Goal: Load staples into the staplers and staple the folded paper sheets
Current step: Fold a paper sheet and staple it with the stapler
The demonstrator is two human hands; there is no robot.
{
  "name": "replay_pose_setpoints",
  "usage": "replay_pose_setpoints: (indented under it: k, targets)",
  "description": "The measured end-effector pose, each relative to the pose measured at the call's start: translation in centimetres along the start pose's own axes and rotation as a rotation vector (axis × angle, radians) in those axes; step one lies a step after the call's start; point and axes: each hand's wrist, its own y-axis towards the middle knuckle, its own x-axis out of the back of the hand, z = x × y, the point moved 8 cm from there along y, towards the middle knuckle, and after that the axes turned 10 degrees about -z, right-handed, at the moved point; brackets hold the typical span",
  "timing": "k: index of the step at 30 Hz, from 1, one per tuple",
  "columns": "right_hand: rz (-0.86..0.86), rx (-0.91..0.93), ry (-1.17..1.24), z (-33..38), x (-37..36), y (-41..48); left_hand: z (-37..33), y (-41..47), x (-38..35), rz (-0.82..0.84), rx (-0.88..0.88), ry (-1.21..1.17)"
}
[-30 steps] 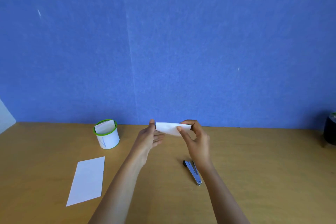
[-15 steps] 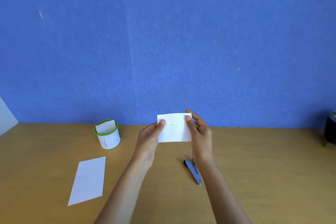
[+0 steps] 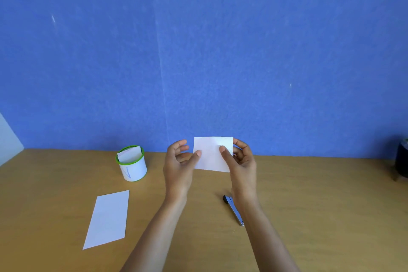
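Here both hands hold a small folded paper sheet (image 3: 213, 154) upright above the counter (image 3: 320, 205), face toward the camera. The left hand (image 3: 180, 166) pinches its left edge with the thumb in front, the other fingers loosely spread; the right hand (image 3: 241, 162) pinches the right edge, thumb on the face and fingers behind. Faint short dark marks sit near the sheet's middle, likely staples, so this looks like a check of a sheet already stapled. The stapler (image 3: 233, 210) lies on the counter just near of the right wrist, untouched. A second, larger folded sheet (image 3: 107, 219) lies flat to the near left, beside a green-rimmed cup (image 3: 132, 164) holding more paper. The next move probably calls for setting this sheet aside and taking up the flat one and the stapler.
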Motion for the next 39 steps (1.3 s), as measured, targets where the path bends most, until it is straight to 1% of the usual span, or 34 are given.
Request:
replay_pose_setpoints:
  k: [2, 3, 4, 6, 8, 11, 12, 14, 17, 20, 23, 25, 29, 31, 34, 36, 37, 39]
  targets:
    - [-0.033, 0.050, -0.015, 0.2, 0.0, -0.1, -1.5, -0.4, 0.3, -0.044, -0.220, 0.114]
    - [-0.041, 0.071, -0.027, 0.2, -0.1, -0.3, -1.7, -0.7, 0.1, -0.020, -0.265, 0.113]
    - [-0.037, 0.099, -0.043, 0.3, -0.3, -0.5, -1.6, -1.1, -0.2, 0.021, -0.253, 0.072]
    - [0.007, 0.159, -0.087, 0.6, -1.1, -1.0, -0.9, -1.7, -0.9, 0.117, -0.122, -0.068]
    - [0.086, 0.227, -0.151, 0.8, -2.0, -1.6, -0.4, -2.2, -1.7, 0.203, 0.008, -0.207]
    - [0.205, 0.311, -0.274, 1.1, -3.2, -2.4, 0.5, -2.0, -1.9, 0.205, 0.272, -0.420]
    - [0.221, 0.324, -0.306, 1.1, -3.4, -2.5, 0.6, -2.0, -1.8, 0.202, 0.328, -0.478]
    - [0.207, 0.361, -0.358, 1.1, -3.3, -2.4, 0.5, -1.8, -1.7, 0.213, 0.355, -0.487]
    - [0.103, 0.400, -0.403, 1.2, -2.4, -1.9, 0.7, -1.6, -1.3, 0.203, 0.324, -0.367]
    - [-0.028, 0.312, -0.392, 1.2, -1.2, -0.8, 0.8, -1.3, -1.2, 0.205, 0.340, -0.343]
    - [0.006, 0.101, -0.306, 0.0, -0.9, 0.1, 0.7, -1.1, -1.4, 0.236, 0.338, -0.322]
    - [0.031, -0.004, -0.229, -0.8, -0.9, 0.0, 0.6, -0.8, -1.4, 0.234, 0.312, -0.293]
    - [-0.026, -0.121, -0.080, -2.2, -0.6, -0.4, 0.6, -0.4, -1.3, 0.240, 0.251, -0.265]
    - [-0.063, -0.145, -0.036, -2.7, -0.6, -0.6, 0.7, -0.1, -1.1, 0.203, 0.196, -0.229]
    - [-0.138, -0.073, -0.058, -2.7, -0.3, -0.8, 0.5, 0.5, -0.1, 0.033, 0.048, -0.063]
    - [-0.185, 0.055, -0.140, -2.0, -0.1, -1.0, 0.0, 0.5, 0.6, -0.062, -0.089, 0.048]
    - [-0.183, 0.146, -0.204, -1.5, -0.3, -1.1, 0.0, 0.4, 0.6, -0.068, -0.111, 0.055]
    - [-0.126, 0.324, -0.337, -0.6, -1.3, -1.6, 0.4, 0.0, 0.1, -0.007, -0.053, -0.038]
